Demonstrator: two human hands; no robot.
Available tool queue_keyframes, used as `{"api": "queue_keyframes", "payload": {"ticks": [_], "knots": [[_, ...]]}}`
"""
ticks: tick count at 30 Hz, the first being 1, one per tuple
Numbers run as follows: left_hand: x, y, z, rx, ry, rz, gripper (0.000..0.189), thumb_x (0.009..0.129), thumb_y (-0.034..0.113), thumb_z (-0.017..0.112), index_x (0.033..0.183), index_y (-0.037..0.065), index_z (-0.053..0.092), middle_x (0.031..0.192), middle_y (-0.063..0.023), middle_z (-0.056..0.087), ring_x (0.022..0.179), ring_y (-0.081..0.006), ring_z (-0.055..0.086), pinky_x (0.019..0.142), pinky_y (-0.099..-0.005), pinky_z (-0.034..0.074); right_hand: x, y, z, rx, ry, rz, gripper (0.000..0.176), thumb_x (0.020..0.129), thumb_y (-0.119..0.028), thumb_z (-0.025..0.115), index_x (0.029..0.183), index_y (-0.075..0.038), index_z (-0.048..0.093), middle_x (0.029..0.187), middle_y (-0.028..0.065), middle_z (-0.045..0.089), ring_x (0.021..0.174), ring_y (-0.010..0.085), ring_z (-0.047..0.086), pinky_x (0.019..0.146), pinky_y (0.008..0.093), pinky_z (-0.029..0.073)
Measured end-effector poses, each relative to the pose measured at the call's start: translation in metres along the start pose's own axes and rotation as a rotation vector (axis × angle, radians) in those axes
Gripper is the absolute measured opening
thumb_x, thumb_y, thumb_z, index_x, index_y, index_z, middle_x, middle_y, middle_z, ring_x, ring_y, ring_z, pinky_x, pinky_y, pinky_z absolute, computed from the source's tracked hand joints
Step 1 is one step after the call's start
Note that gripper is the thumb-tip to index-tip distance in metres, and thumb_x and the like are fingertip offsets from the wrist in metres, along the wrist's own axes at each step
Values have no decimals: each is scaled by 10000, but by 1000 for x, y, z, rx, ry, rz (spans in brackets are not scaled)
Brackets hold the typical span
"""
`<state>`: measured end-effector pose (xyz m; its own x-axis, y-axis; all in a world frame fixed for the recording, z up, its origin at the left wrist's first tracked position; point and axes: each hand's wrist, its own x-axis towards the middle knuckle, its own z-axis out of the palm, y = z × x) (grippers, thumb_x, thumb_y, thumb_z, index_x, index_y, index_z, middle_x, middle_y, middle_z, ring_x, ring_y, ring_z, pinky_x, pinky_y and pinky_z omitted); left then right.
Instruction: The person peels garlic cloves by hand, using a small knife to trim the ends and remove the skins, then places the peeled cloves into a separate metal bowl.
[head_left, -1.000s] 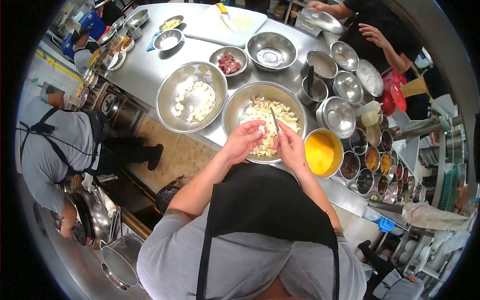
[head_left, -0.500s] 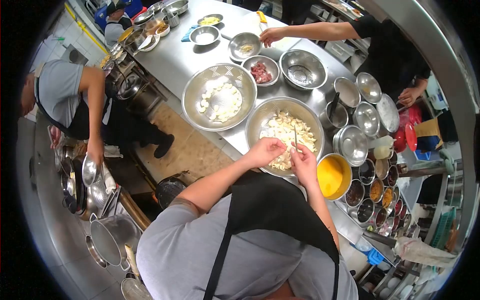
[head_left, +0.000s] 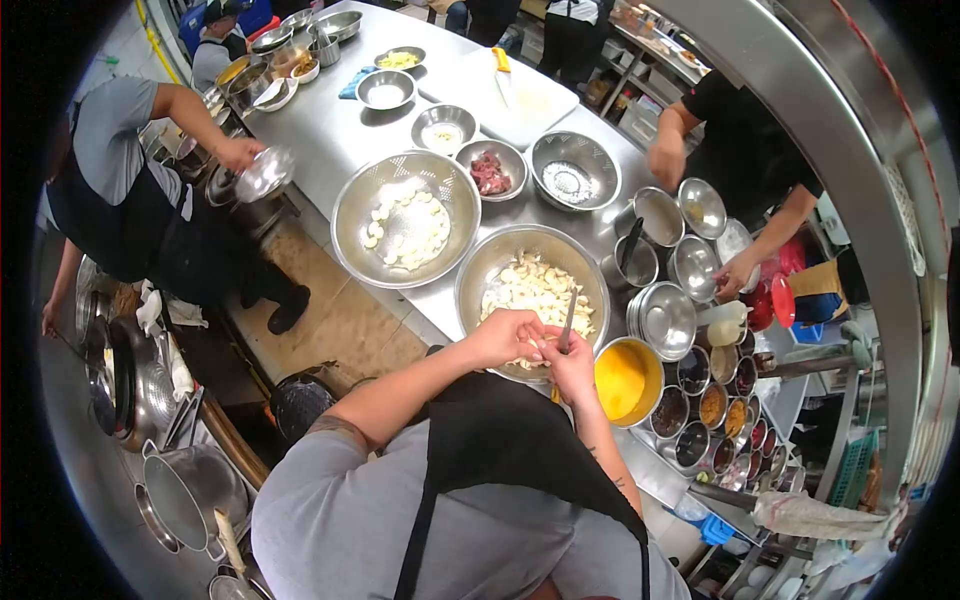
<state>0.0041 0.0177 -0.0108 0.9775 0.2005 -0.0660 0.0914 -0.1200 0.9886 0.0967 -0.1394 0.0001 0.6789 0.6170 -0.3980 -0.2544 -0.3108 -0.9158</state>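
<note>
Over a large metal bowl (head_left: pixel 468 275) of pale garlic cloves (head_left: pixel 535 290), my two hands are close together. My right hand (head_left: pixel 573 372) is closed around a small knife (head_left: pixel 569 318), its blade pointing up and away from me. My left hand (head_left: pixel 508 338) pinches a small pale piece, which looks like a garlic clove, partly hidden by the fingers. Left of the bowl stands a perforated metal colander (head_left: pixel 345 225) with smooth, pale peeled cloves (head_left: pixel 420 235) in it.
A pot of yellow liquid (head_left: pixel 622 382) stands close to my right wrist. Beyond are a bowl of red meat (head_left: pixel 490 173), a metal bowl (head_left: pixel 575 170) and a cutting board (head_left: pixel 540 115) with a yellow-handled knife (head_left: pixel 502 75). Co-workers stand left and right.
The view has shifted, and my hands have come closer together. The right co-worker's hand has left the small bowl by the board. The left co-worker now lifts a blurred, shiny metal object.
</note>
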Motion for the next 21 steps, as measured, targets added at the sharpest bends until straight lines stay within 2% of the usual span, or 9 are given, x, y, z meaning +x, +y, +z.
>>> {"api": "queue_keyframes", "payload": {"ticks": [6, 9, 10, 16, 19, 21], "knots": [[1, -8, 4, -57, 79, 45, 288, 766, 90, 782, 1016, 30, 652, 892, -61, 701, 816, -149, 647, 740, -307, 522, -2, -9, 4, 215, 59, 53, 355, 815, 11, 698, 1153, 8, 591, 851, 47, 660, 568, 68, 533, 459, 203, 386], [3, -20, 3, -425, 80, -165, 250, 816, 66, 742, 1035, -4, 642, 944, -79, 697, 895, -150, 654, 797, -298, 533, 2, -4, 7, 180, 146, -43, 369, 804, 16, 709, 1148, 11, 575, 844, 53, 659, 514, 62, 500, 423, 204, 362], [2, -17, 1, -459, 54, -180, 219, 848, 42, 704, 1043, -26, 629, 979, -103, 687, 945, -152, 656, 835, -284, 534, 1, -6, 7, 180, 148, -61, 352, 802, 16, 711, 1128, 16, 580, 834, 54, 656, 515, 67, 507, 430, 203, 368], [0, -26, 1, -674, 48, -178, 195, 890, 39, 649, 1076, -2, 605, 1001, -103, 680, 921, -161, 660, 778, -290, 543, 6, -2, 7, 158, 124, -69, 354, 818, 38, 686, 1143, 51, 547, 824, 85, 646, 500, 77, 523, 388, 200, 345], [-2, -17, -12, -753, 111, -162, 166, 907, 43, 618, 1069, 12, 598, 969, -68, 660, 941, -166, 652, 755, -282, 533, 11, 4, 9, 164, 168, -73, 333, 829, 48, 666, 1140, 56, 548, 827, 88, 647, 550, 95, 578, 392, 199, 356], [-3, -10, -38, -708, 194, -85, 178, 890, 32, 622, 1067, 15, 604, 952, -65, 656, 905, -160, 650, 734, -284, 532, 15, 10, 5, 120, 169, -73, 331, 842, 42, 651, 1153, 62, 539, 835, 90, 645, 603, 115, 619, 398, 198, 369]]}}
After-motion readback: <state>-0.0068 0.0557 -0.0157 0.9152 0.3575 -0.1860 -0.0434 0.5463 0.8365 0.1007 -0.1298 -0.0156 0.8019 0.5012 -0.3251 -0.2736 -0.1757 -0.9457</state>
